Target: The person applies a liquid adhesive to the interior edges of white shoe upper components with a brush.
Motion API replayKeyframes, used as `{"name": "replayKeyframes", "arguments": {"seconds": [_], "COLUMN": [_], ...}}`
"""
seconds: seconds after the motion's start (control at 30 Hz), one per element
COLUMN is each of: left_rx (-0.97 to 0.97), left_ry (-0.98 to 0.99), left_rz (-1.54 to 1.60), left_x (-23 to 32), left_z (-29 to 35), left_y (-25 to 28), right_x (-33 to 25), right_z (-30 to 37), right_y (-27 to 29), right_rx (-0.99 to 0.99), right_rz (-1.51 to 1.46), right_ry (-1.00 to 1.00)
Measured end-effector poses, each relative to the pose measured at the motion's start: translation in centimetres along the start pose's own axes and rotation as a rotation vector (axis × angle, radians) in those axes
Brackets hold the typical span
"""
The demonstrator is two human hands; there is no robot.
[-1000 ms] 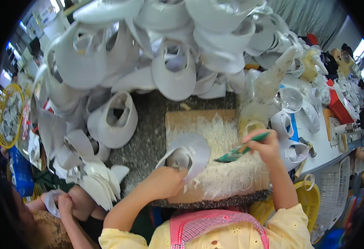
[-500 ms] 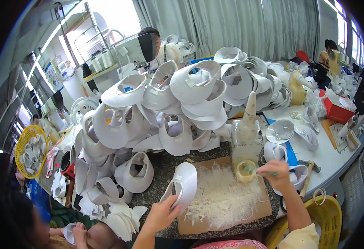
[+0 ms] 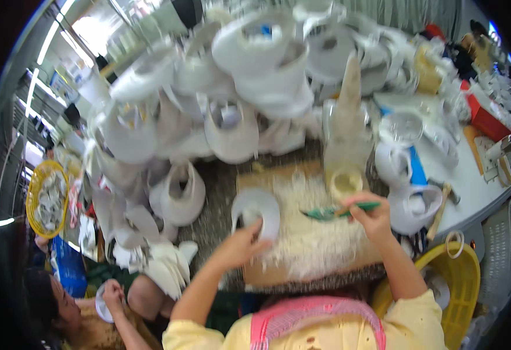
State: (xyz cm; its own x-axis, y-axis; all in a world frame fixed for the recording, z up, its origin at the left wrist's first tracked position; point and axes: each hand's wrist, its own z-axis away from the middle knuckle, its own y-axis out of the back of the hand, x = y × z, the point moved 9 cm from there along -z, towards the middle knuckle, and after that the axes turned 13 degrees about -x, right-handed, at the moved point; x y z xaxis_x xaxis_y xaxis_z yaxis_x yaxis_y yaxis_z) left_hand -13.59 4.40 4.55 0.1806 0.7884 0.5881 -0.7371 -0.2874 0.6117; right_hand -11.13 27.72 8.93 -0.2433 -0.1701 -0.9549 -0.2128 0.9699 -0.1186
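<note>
My left hand (image 3: 245, 244) grips the lower right rim of a white visor-shaped piece (image 3: 253, 201) by its opening. The piece lies over the left side of a glue-crusted cardboard sheet (image 3: 302, 256). In my right hand (image 3: 372, 219) is a green-handled brush (image 3: 328, 212), its head pointing left across the cardboard and apart from the white piece. Just beyond that hand stands a cloudy, crusted container (image 3: 349, 149) with a tall cone on top and a round pale mouth (image 3: 346, 183) at its near side. Motion blurs the picture somewhat.
A large heap of white visor-shaped pieces (image 3: 232, 131) covers the far and left table. On the right are a hammer (image 3: 439, 213), a red box (image 3: 489, 108) and a yellow basket (image 3: 462, 286). A co-worker (image 3: 63, 306) sits at lower left, holding a white piece.
My right hand has drawn the brush from the container's mouth leftward over the cardboard. The left hand has turned the white piece flatter, down toward the sheet. The view has tilted down.
</note>
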Motion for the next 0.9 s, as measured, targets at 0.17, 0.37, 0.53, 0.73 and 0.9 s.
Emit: {"name": "replayKeyframes", "arguments": {"seconds": [0.17,0.37,0.53,0.73,0.9], "left_rx": [0.139,0.269,0.099,0.042,0.031], "left_ry": [-0.019,-0.166,-0.217,-0.256,-0.374], "left_rz": [0.322,0.872,1.180,1.617,1.616], "left_x": [-1.5,-2.5,-2.4,-2.2,-0.1], "left_z": [1.6,2.9,2.3,1.0,2.1], "left_y": [0.1,-1.6,-3.6,-3.4,-2.1], "right_x": [0.9,0.8,0.2,2.8,-1.2], "right_z": [-3.6,-5.6,-6.6,-2.1,-6.4], "right_y": [-4.7,-7.9,-9.2,-11.9,-8.4], "right_rx": [-0.130,-0.157,-0.149,-0.548,-0.109], "right_rz": [0.032,0.017,0.097,0.049,0.139], "right_ry": [0.068,0.086,0.057,-0.127,0.234]}}
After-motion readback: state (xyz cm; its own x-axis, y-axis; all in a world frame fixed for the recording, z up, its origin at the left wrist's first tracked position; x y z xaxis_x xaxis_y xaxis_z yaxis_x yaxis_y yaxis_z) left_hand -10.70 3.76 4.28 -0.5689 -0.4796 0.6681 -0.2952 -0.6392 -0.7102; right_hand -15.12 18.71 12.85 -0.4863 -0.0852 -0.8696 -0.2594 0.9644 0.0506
